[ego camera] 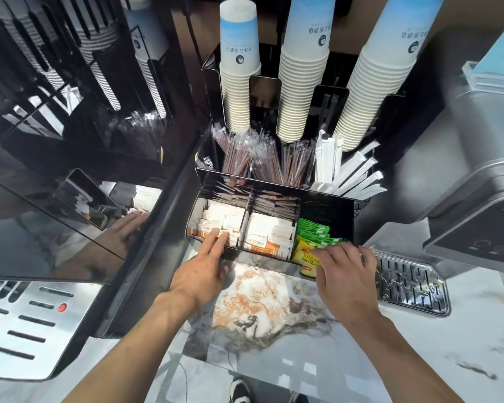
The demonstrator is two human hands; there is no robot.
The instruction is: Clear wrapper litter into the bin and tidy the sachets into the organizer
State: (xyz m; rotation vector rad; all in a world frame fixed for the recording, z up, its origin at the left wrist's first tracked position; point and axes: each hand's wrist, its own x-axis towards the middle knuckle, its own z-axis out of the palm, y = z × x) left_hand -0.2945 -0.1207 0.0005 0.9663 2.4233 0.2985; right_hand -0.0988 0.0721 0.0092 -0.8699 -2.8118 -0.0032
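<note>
A black organizer point(326, 196) stands on the marble counter with three front compartments. The left one holds small white-and-orange sachets point(224, 216), the middle one larger white-and-orange sachets point(269, 237), the right one green tea sachets point(313, 232). My left hand point(204, 271) reaches over the front wall, fingers spread on the small sachets in the left compartment. My right hand point(345, 274) is at the right compartment's front edge, fingers closed on a yellow tea sachet point(306, 257). No bin and no loose wrapper are in view.
Behind the compartments stand wrapped stirrers point(239, 155), white paper sticks point(349, 173) and three stacks of paper cups point(300, 82). A glossy black machine point(70, 184) is close on the left, a steel coffee machine with drip tray point(410, 283) on the right.
</note>
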